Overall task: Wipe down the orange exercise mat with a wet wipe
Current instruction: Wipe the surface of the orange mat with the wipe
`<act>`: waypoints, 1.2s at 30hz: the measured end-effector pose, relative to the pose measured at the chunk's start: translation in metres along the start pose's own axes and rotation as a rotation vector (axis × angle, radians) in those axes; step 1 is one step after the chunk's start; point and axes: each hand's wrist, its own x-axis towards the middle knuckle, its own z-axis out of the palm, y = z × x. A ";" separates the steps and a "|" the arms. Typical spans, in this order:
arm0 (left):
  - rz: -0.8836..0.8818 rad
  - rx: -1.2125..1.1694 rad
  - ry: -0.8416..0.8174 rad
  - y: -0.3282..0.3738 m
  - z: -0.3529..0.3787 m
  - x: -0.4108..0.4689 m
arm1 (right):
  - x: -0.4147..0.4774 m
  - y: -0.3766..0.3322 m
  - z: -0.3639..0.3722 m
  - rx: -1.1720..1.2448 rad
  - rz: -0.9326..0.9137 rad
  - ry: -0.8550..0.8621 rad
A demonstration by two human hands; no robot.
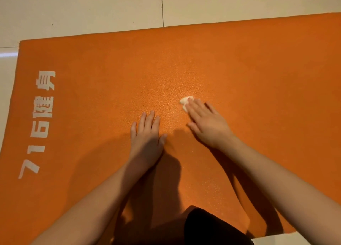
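Head view, looking down on orange exercise mat (239, 69), spread flat over pale floor tiles (83, 8). Near its middle, right hand (206, 123) laid flat with fingers straight and together, pressing small white wet wipe (185, 100) onto the mat (only a crumpled edge peeking out beyond the fingertips). Just beside, left hand (146, 134) resting palm down on bare mat, fingers straight, slightly apart, holding nothing. Along the mat's left end, white printed lettering (40, 123). At bottom edge, dark clothing (212, 228).

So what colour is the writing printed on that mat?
White lettering on the orange mat, near its left end, seen in the head view.
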 end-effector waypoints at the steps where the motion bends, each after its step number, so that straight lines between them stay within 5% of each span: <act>1: 0.012 -0.008 0.025 0.003 -0.003 0.004 | 0.005 0.007 -0.002 0.008 0.126 0.030; 4: 0.036 -0.004 0.041 0.008 -0.012 0.028 | 0.011 -0.005 -0.002 0.101 0.348 0.076; 8: 0.036 0.068 -0.066 0.005 -0.020 0.056 | -0.008 -0.018 0.005 0.080 -0.055 0.008; 10: 0.051 0.106 -0.064 0.003 -0.018 0.053 | -0.004 0.002 0.001 0.004 -0.098 0.004; 15: 0.055 0.147 -0.060 0.002 -0.016 0.050 | 0.031 0.013 -0.007 0.060 0.326 0.103; 21: 0.066 0.136 -0.037 0.000 -0.014 0.049 | 0.022 0.004 -0.003 0.005 -0.166 0.010; 28: 0.075 0.063 -0.001 0.000 -0.013 0.050 | 0.060 0.010 -0.016 0.147 0.353 0.119; 33: 0.109 -0.014 0.029 -0.006 -0.013 0.053 | 0.040 0.008 -0.007 0.072 -0.130 0.041; 36: 0.130 -0.051 0.041 -0.011 -0.016 0.063 | 0.058 0.039 -0.014 0.005 -0.004 0.125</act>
